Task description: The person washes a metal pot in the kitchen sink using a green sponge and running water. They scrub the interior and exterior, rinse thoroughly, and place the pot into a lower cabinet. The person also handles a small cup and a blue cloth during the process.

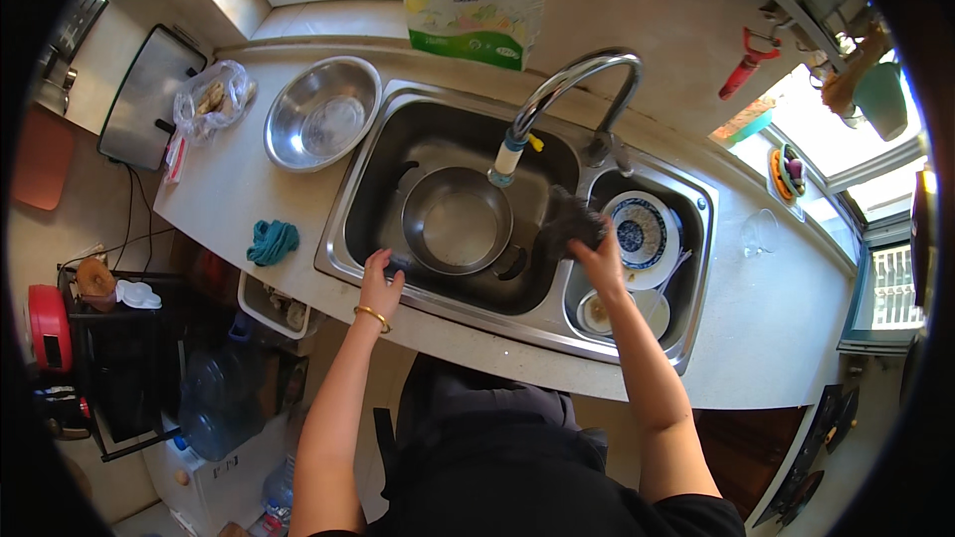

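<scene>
My left hand [382,285] hangs over the front rim of the large sink basin [545,291], its fingers apart and nothing in it. In that basin sits a round steel pot [458,221] with two black side handles. It lies just beyond my left fingertips. My right hand [600,257] grips a dark grey cloth [568,224], blurred, above the divider between the two basins. Below and beside that hand, the small basin holds a blue-patterned bowl [634,233] on a white plate. A small dirty bowl [599,312] rests nearer me, partly behind my forearm.
A chrome faucet [574,63] with a filter tip arches over the large basin. Left of the sink stand a steel bowl [323,113], a teal cloth [272,242] and a plastic bag [213,101]. A clear glass [760,231] is on the right counter. A kitchen towel pack [474,4] hangs behind.
</scene>
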